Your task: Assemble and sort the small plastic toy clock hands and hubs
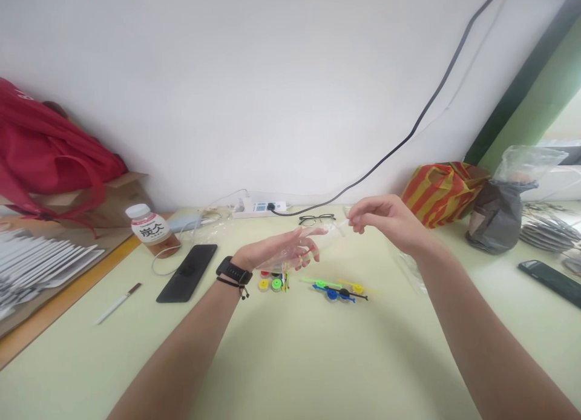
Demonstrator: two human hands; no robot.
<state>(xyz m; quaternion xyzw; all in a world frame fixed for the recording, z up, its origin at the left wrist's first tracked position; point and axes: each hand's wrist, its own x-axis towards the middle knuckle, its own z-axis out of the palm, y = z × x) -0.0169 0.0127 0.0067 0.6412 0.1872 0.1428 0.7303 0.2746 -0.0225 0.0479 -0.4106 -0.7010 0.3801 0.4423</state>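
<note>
A thin clear plastic bag [334,234] is stretched between my two hands above the table. My left hand [272,249], with a black watch on its wrist, holds the bag with its fingers partly curled; the film covers some of them. At the bag's far right end, the fingertips of my right hand [385,220] pinch the edge. Below the left hand lie small round pieces, among them a yellow one [264,284] and a green one [276,284]. Further right are sticks with round parts: a green stick [321,283], a blue stick [333,294] and a yellow stick [357,288].
Left stand a drink bottle [152,229], a black phone [187,273], a pen-like knife [118,304] and stacked white sheets [49,259]. Glasses [316,219] and a power strip [258,209] lie at the wall. A striped bag [438,193] and grey bag [494,217] stand right.
</note>
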